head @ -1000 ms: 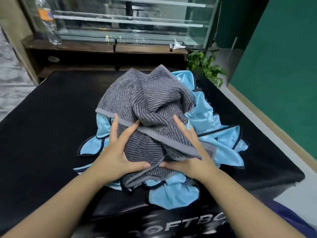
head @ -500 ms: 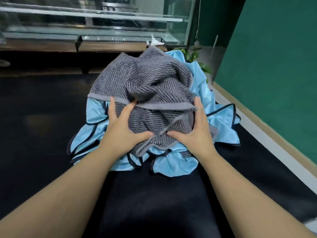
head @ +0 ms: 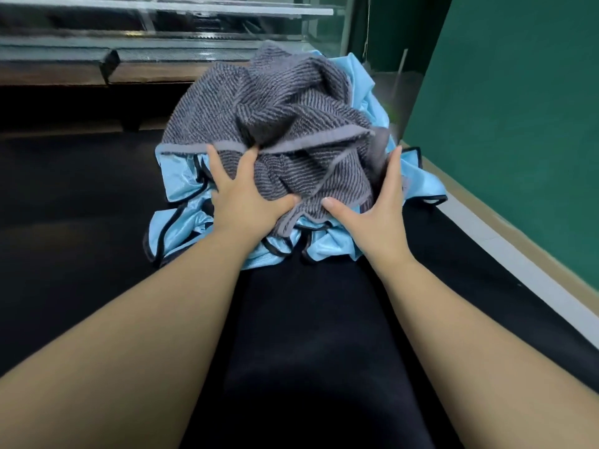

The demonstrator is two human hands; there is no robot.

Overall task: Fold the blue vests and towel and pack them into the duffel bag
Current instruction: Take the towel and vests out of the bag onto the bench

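A crumpled grey striped towel lies on top of a bunched heap of light-blue vests with black trim, on the black tabletop. My left hand presses flat on the towel's near left side with its fingers spread. On the heap's right flank my right hand lies with straight fingers, its thumb pointing in at the towel's lower edge. Both arms are stretched forward. The duffel bag is not in view.
A glass display cabinet on a wooden shelf stands just behind the heap. A green wall runs along the right, past the table's right edge and a strip of pale floor.
Both hands have pushed the heap of towel and vests away from me across the table. The duffel bag, at the bottom edge a second ago, has dropped out of view.
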